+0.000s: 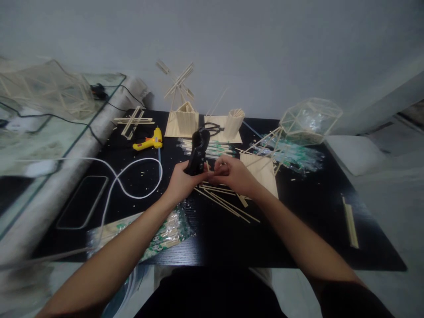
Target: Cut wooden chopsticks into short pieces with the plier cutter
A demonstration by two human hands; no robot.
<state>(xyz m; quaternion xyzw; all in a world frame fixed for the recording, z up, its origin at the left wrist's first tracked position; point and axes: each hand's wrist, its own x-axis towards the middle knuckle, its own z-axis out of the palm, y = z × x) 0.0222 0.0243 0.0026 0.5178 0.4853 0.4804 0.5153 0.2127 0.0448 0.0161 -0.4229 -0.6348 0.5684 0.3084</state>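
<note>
My left hand point(180, 181) is wrapped round a black hand tool point(198, 154) held upright over the table; its exact kind is unclear. Close against it, my right hand point(233, 174) is closed, fingertips pinched, with the short end of a thin wooden stick point(208, 166) showing between the two hands. Below them lie several loose wooden sticks point(221, 201) on the black table top point(225, 243). A flat wooden board point(265, 176) with thin sticks rising from it is just beyond my right wrist.
A yellow glue gun point(149, 140) lies at left, near crossed sticks point(134, 121) and a looped white cable point(124, 190). Behind stand a stick windmill model point(186, 121), a round stick tower point(234, 121) and black scissors point(213, 128). Plastic stick packets point(294, 154) lie right.
</note>
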